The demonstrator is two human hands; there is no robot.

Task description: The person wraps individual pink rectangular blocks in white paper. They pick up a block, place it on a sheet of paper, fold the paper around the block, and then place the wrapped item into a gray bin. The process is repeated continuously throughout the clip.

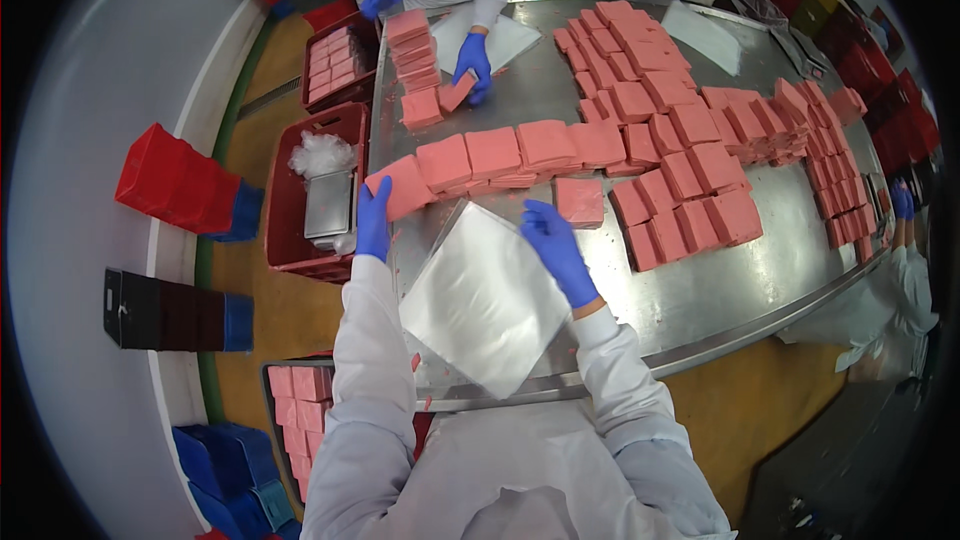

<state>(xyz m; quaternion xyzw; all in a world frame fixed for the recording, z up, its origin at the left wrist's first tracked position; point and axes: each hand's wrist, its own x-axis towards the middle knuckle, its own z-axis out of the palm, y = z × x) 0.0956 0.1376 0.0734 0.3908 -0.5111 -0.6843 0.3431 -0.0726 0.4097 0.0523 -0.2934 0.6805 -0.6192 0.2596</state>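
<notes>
My left hand (373, 224) is closed on the left end of a long row of square pink slabs (467, 156), which look like pressed meat. Its fingers lie along the edge of the end slab (404, 190); the thumb is hidden. My right hand (557, 252) holds nothing, its fingers loosely bent and apart. It hovers by the right corner of a stack of clear plastic sheets or bags (484, 300), which lies in front of me. Just beyond that hand sits a separate pink slab stack (578, 202).
Large pink stacks (690, 165) cover the right of the steel table (740, 285). Across it, a co-worker's gloved hand (473, 68) touches slabs beside a leaning pile (412, 55). Red crate (275, 205) stands at the left edge. More co-workers stand at far and right sides.
</notes>
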